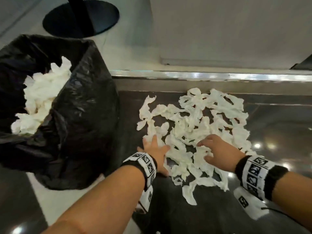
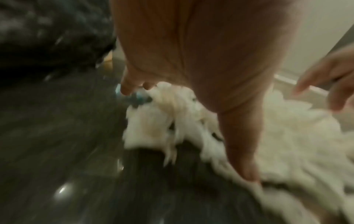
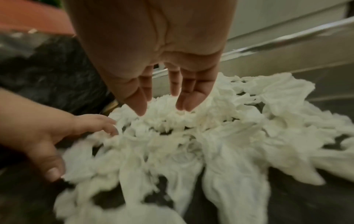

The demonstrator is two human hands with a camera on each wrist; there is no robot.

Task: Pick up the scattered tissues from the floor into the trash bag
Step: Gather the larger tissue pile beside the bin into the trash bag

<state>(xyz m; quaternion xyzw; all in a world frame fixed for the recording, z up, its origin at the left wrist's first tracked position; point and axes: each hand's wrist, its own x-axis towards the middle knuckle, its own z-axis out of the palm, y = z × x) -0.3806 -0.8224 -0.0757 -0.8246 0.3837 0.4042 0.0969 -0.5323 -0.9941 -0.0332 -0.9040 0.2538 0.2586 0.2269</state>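
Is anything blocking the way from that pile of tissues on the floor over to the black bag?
Nothing visible does. The tissues lie on bare dark floor right beside the trash bag, whose mouth gapes open.

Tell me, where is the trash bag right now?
In the head view, the black trash bag stands open at left, beside the left hand and the tissues on the floor.

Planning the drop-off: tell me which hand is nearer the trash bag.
Left. The left hand lies on the tissues just beside the trash bag; the right hand is farther right, across the pile.
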